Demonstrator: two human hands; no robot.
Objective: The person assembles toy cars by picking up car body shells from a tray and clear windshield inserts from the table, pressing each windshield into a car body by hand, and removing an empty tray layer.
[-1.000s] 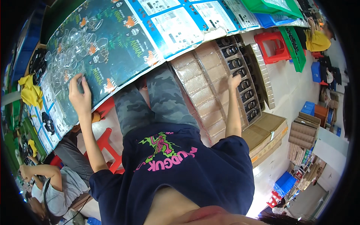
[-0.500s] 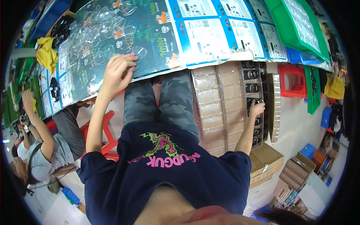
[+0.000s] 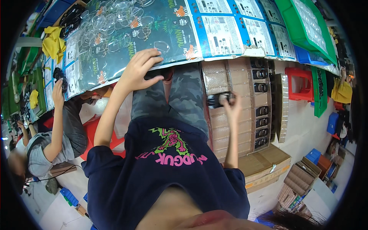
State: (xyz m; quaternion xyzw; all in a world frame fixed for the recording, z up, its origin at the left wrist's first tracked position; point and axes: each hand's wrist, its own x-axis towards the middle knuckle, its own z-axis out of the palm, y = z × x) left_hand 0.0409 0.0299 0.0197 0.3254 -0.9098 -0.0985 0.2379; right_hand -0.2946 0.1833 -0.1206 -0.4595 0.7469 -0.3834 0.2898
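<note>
My right hand (image 3: pixel 232 106) is closed on a black watch-like piece (image 3: pixel 217 100); its exact kind is too small to tell. It hangs over a clear plastic compartment tray (image 3: pixel 238 128) beside my right thigh. More such black pieces (image 3: pixel 262 122) sit in the tray's right column, with one gap between them. At the table's front edge my left hand (image 3: pixel 141 69) is open, fingers stretched forward and thumb apart. Just beyond its fingertips lies a clear, rounded plastic piece (image 3: pixel 162 46). Several similar clear pieces (image 3: pixel 115 23) are heaped farther left on the table.
Printed sheets cover the table (image 3: pixel 222 38). A green bin (image 3: pixel 299 34) stands at its far right. Below are a red stool (image 3: pixel 299 82) and a cardboard box (image 3: pixel 264 163). At left, another person (image 3: pixel 57 142) reaches toward the table near a yellow cloth (image 3: pixel 53 44).
My right hand has lifted a black piece from the tray's right column and brought it left. My left hand has shifted right along the table edge, its thumb now spread.
</note>
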